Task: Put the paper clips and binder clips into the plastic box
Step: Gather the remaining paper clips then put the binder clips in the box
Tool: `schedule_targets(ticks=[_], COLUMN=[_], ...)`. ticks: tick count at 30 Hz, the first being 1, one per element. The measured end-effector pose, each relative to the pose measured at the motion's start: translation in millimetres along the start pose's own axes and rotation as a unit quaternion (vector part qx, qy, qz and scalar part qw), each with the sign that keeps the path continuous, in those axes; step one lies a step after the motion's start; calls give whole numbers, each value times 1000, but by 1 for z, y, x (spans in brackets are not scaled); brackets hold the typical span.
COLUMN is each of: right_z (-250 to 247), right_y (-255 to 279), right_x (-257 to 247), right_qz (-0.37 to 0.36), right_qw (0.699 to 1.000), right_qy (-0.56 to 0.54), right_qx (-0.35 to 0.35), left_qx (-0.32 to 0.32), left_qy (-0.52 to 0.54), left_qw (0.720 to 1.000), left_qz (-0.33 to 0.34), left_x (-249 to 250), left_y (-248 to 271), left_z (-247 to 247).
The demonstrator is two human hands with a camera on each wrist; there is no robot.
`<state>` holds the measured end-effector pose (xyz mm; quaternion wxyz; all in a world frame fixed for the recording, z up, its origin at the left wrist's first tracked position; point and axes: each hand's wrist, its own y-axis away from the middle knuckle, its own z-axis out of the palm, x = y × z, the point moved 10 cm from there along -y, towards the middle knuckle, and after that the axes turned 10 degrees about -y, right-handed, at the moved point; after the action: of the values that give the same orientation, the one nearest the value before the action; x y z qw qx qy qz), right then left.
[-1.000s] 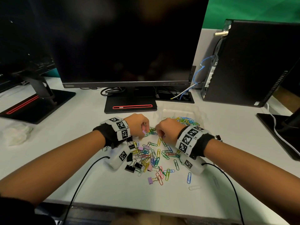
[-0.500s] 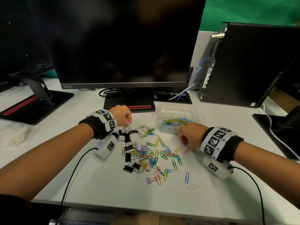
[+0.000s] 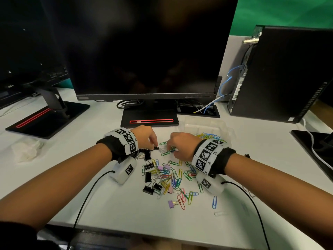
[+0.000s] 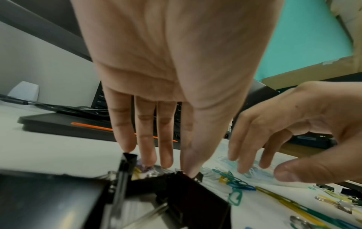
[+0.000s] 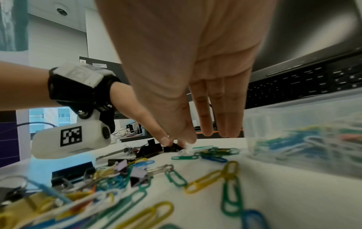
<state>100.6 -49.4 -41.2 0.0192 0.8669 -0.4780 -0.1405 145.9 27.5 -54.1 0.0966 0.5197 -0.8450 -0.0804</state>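
Note:
Coloured paper clips (image 3: 177,177) and black and lilac binder clips (image 3: 149,166) lie scattered on the white desk (image 3: 108,204). The clear plastic box (image 3: 203,121) stands at the pile's far right with several paper clips (image 3: 207,136) inside. At the pile's far left my left hand (image 3: 154,146) points down, thumb and forefinger pinching a small black binder clip (image 4: 184,178). My right hand (image 3: 169,148) hovers just right of it. Its fingers (image 4: 243,162) are spread and straight, thumb apart, tips reaching down at green and white paper clips (image 5: 195,155).
A large dark monitor (image 3: 144,51) stands right behind the pile on its base (image 3: 149,120). A computer tower (image 3: 281,73) is at the back right, a second monitor base (image 3: 48,118) at the left. Crumpled white tissue (image 3: 27,148) lies far left. Wrist-camera cables (image 3: 86,195) trail toward me.
My right hand has swung from the desk in front of the box back left to the pile's far end, close to my left hand. The left hand now pinches a black binder clip.

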Motion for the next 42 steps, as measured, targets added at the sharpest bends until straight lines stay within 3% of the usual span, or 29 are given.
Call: schedule_targets(ticks=[12, 27, 32, 38, 42], right_z=[23, 22, 13, 35, 30], right_y=[-22, 58, 29, -6, -4], right_x=[-5, 22, 0, -26, -10], right_qz=[-28, -32, -46, -60, -39], right_qw=[998, 995, 997, 995, 997], right_qy=[-26, -64, -59, -3, 13], right_qx=[-43, -68, -30, -79, -63], left_qx=[5, -10, 2, 11, 8], left_qy=[27, -15, 5, 8, 1], left_qw=[999, 1000, 1000, 1000, 1000], left_qz=[-21, -9, -13, -18, -22], left_x=[-17, 0, 2, 1, -3], left_y=[5, 0, 3, 6, 3], left_z=[1, 9, 7, 4, 5])
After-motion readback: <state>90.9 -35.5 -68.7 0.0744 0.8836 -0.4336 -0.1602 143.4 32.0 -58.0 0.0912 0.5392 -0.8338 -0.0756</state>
